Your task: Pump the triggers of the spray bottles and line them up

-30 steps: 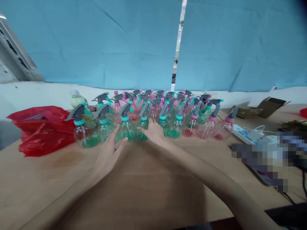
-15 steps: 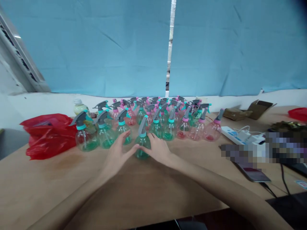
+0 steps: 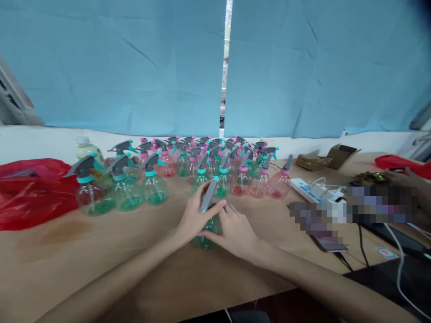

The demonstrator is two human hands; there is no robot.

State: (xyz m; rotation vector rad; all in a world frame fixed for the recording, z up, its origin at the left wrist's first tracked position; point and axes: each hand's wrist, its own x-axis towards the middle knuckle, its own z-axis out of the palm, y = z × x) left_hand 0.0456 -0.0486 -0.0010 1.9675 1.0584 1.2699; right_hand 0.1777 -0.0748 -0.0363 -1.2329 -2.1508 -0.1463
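Note:
A green see-through spray bottle with a grey trigger head stands on the table close in front of me. My left hand is closed round its neck, just under the head, with the thumb lying across the front. The collar is hidden behind these fingers. Lower down, my right hand wraps the bottle's body from the right. Behind my hands stand several more spray bottles, green ones such as this green bottle on the left and pink ones such as this pink bottle on the right.
To the left lie a red plastic bag and a pale bottle with a white cap. On the right are a power strip, a phone, cables and an opened cardboard box. Another person's hand shows at the far right.
My left hand has moved from beside the spray bottle onto its neck and closed there. The held bottle is nearer to me. My view has turned right, and another person's hand has appeared.

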